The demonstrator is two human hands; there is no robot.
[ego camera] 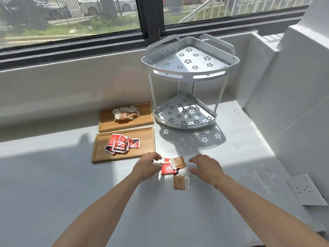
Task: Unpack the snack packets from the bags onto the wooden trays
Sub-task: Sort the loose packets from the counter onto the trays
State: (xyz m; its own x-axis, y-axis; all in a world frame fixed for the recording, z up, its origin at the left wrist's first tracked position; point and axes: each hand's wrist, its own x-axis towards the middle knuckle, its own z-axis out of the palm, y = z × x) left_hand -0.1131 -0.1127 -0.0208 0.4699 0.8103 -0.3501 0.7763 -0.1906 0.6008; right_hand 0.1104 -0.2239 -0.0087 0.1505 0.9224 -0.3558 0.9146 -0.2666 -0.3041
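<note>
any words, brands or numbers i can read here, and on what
None can be read.
Red packets on the near wooden tray: print too blurred.
Brown-and-white packets on the far wooden tray: too blurred.
Brown packet on the counter: vertical lettering, too small.
Metal corner rack: no text.

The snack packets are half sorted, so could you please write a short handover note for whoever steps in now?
Left hand and right hand: both open, flanking the loose pile on the counter, fingertips at its edges; nothing lifted.
Done: red packets lie in the near tray; brown packets lie in the far tray.
Left: sort the mixed red and brown pile, plus one brown packet lying nearer.
</note>
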